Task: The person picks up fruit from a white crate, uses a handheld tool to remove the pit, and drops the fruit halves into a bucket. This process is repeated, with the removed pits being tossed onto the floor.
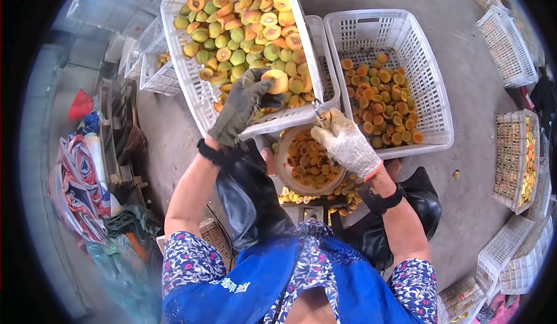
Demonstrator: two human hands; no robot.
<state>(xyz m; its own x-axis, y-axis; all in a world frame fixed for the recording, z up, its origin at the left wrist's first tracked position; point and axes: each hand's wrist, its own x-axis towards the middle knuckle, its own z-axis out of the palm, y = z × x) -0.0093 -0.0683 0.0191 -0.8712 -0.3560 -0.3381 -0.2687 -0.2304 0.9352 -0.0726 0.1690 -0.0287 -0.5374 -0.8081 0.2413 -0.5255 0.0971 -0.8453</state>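
Observation:
My left hand [241, 104], in a dark grey glove, grips a yellow peach half [275, 82] with its cut face up. It is over the near part of a white crate [197, 94] heaped with halved peaches [238, 36]. In a pale work glove, my right hand [346, 143] closes around a small tool with a curved metal loop [317, 108] pointing up. The tool is apart from the peach half, by the crate's near right corner. Below the hands, between my knees, a round basin [282, 164] holds peach pieces [313, 158].
At the right stands a second white crate [429, 118] with cup-shaped peach pieces [383, 100]. Scraps [348, 199] lie around the basin. Wooden pallets [110, 132] and striped cloth [78, 176] are at the left. More crates [507, 45] line the right side.

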